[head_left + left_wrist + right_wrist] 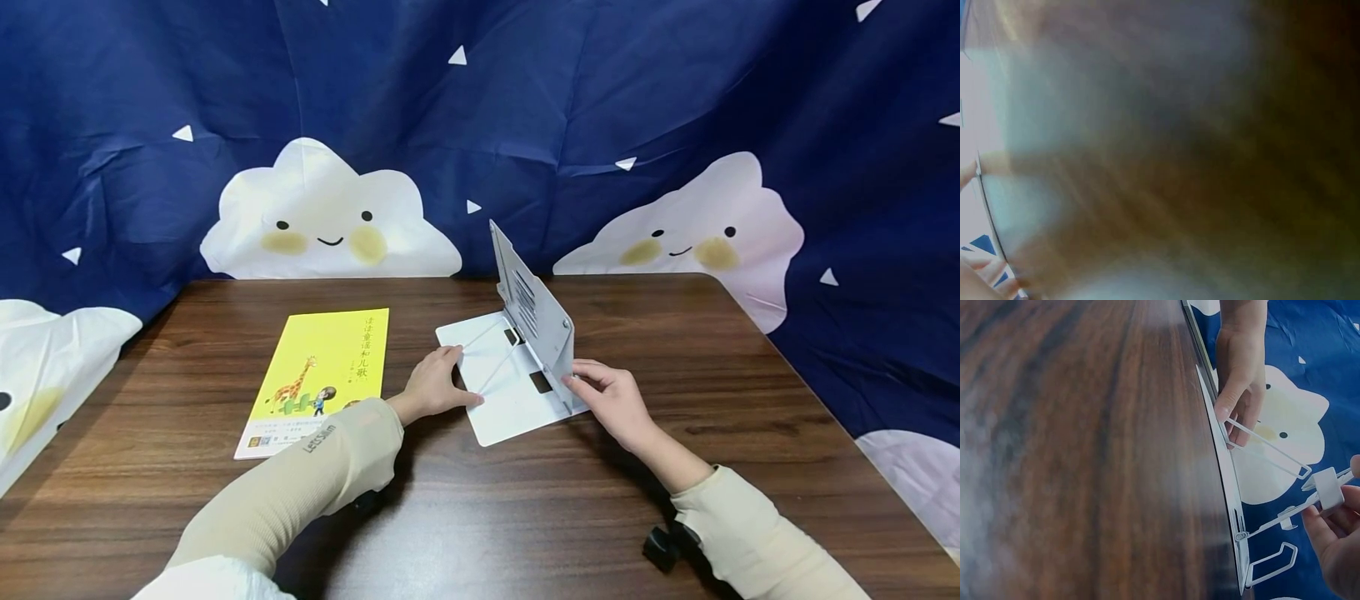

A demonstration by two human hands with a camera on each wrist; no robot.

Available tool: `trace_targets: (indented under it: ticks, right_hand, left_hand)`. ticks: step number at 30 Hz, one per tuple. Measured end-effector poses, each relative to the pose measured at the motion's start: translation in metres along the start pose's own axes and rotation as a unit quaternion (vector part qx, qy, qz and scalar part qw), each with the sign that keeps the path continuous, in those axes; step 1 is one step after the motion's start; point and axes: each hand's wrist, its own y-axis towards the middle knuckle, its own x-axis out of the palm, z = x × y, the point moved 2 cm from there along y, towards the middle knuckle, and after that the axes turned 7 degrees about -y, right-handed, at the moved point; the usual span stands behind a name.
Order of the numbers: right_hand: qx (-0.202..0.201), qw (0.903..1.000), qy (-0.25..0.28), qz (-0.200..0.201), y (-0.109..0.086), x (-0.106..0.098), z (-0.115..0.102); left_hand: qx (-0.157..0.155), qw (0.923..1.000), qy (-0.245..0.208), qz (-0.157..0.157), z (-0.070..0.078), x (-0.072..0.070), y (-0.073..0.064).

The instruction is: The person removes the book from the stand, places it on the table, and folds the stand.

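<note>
A white metal book stand lies with its flat base on the table and its slotted back panel raised steeply. My left hand presses on the base's left edge, thumb and forefinger spread apart, beside the ends of a wire prop. At the panel's right side, my right hand pinches the edge between thumb and fingers. Small folding clips show by those fingers in the right wrist view. The left wrist view is mostly a dark blur, with fingers at its left edge.
A yellow children's book with a giraffe on its cover lies left of the stand, partly behind my left sleeve. The brown wooden table ends at the back against a blue curtain printed with clouds.
</note>
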Motion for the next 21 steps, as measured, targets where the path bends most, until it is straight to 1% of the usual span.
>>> trace_targets:
  ticks: [7,13,21]
  right_hand:
    - [-0.003,1.0,0.0,0.008,-0.0006,-0.0009,-0.0009]
    - [-0.006,0.9998,-0.008,0.018,-0.0021,-0.0005,-0.0023]
    - [-0.021,0.9991,-0.014,0.034,-0.0024,0.0011,-0.003]
  left_hand:
    - [0.001,1.0,-0.004,-0.006,-0.0005,0.0007,0.0008]
    - [-0.001,1.0,0.003,-0.007,0.0,0.0013,0.0001]
    - [-0.008,1.0,0.003,-0.004,0.0005,0.0002,-0.0018]
